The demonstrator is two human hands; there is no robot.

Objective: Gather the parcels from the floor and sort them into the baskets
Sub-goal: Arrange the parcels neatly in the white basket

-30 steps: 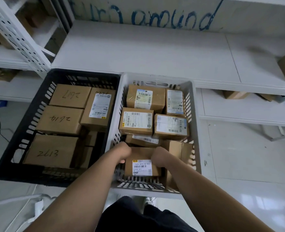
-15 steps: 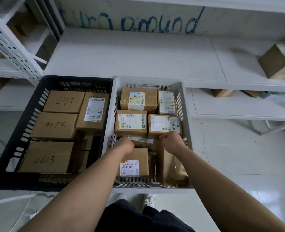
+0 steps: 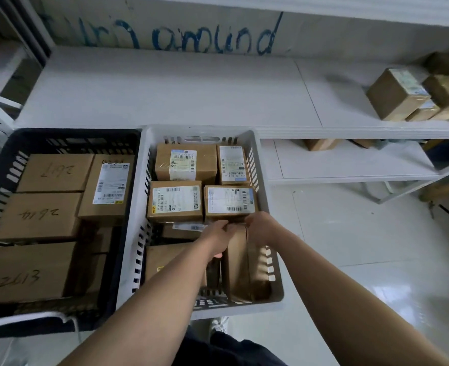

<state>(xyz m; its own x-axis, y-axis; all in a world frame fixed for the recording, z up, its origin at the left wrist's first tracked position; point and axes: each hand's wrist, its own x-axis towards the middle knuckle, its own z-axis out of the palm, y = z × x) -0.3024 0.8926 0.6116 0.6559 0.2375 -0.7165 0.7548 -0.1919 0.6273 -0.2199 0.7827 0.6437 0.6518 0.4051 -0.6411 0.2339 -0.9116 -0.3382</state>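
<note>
- My left hand and right hand sit side by side, almost touching, on the far top edge of one upright parcel. The fingers of both are curled over that edge and grip it. The fingertips are hidden, so I cannot tell how deep the hold goes.
- This parcel is directly under the hands, in the near right corner of the white basket. It runs from the hands back toward my body. It looks to be standing on end, long axis roughly up and down, with one broad face against the basket's right wall.
- Neither hand is nearer to it, since both are on it. The right hand is on the wall side and the left hand is on the inner side.
- Just beyond the fingers, touching or nearly so, lies a labelled parcel flat on the stack. A second labelled parcel lies beyond the left hand.
- Below my left forearm a flat parcel lies low in the basket, with a dark gap between it and the upright one.
- I judge that the coming move turns on that gap: tipping the parcel leftward lays it down, while the wall blocks any tilt to the right.
- The black basket is well to the left of both hands and holds handwritten-numbered parcels.
</note>
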